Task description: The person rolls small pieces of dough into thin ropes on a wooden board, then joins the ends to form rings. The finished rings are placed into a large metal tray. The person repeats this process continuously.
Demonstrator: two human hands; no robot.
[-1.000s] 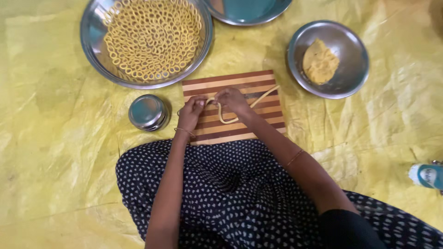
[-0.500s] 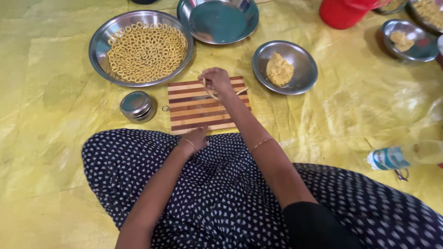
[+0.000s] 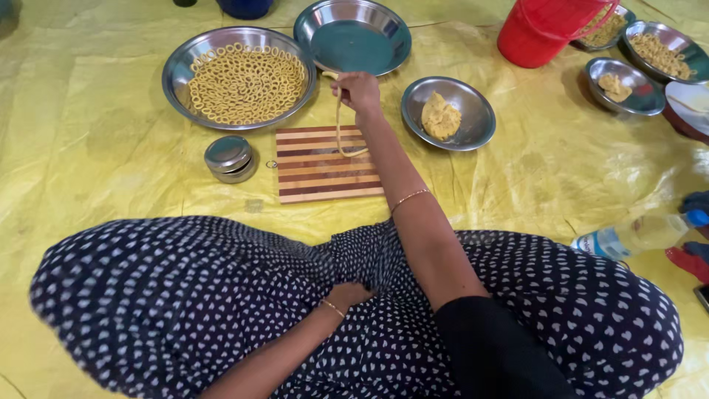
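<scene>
I am watching the right hand [image 3: 360, 91] lifting above the striped wooden cutting board [image 3: 329, 164], its fingers [image 3: 346, 84] pinching together on the top end of a thin dough strand [image 3: 340, 122]. The strand is hanging nearly straight down from that pinch, so its long axis is running vertically, and its lower end is curling onto the board's upper right part, touching the wood. The hand is sitting just beside the rim of the large steel plate of dough rings [image 3: 241, 77], which lies to its left, and close under the empty steel plate [image 3: 353, 35]; the small bowl of dough [image 3: 447, 114] lies to its right, apart from it.

The left hand [image 3: 347, 295] is resting far back in the lap on the spotted cloth, fingers curled loosely and gripping nothing that I can make out. The right hand is therefore much the nearer one to the strand and the ring plate. A small lidded steel tin [image 3: 230, 157] is standing just left of the board on the yellow floor sheet [image 3: 81, 155].
</scene>
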